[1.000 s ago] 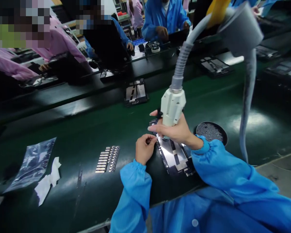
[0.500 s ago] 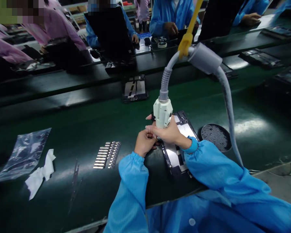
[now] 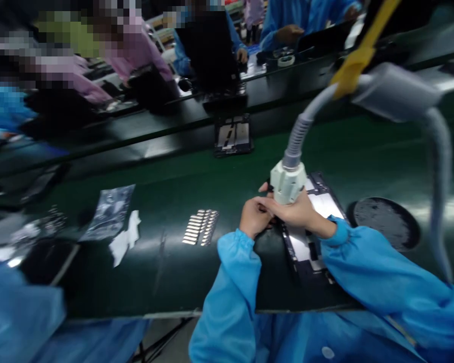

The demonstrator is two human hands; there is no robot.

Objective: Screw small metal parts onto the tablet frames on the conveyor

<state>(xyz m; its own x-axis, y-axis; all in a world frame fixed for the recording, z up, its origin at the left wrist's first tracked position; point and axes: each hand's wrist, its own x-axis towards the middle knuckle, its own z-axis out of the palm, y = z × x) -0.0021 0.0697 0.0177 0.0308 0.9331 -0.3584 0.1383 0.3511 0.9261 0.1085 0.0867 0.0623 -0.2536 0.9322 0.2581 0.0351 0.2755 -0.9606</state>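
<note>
At centre right, the right hand (image 3: 295, 210) is grasping one pale handpiece (image 3: 287, 182), one yellow strap (image 3: 350, 70) apparently bearing its hose's (image 3: 310, 108) weight. The left hand (image 3: 253, 218) is curling close beside it; whether its grip is holding anything, one cannot tell. One panel (image 3: 299, 246) is lying beneath the right hand, seemingly for easy reach; one dish (image 3: 386, 222) is sitting farther right, two groups of strips (image 3: 192, 232) left of centre.

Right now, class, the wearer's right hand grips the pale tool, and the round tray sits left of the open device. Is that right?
Not quite: the head view shows the round tray right of the open device. The right hand does grip the pale tool.
</note>
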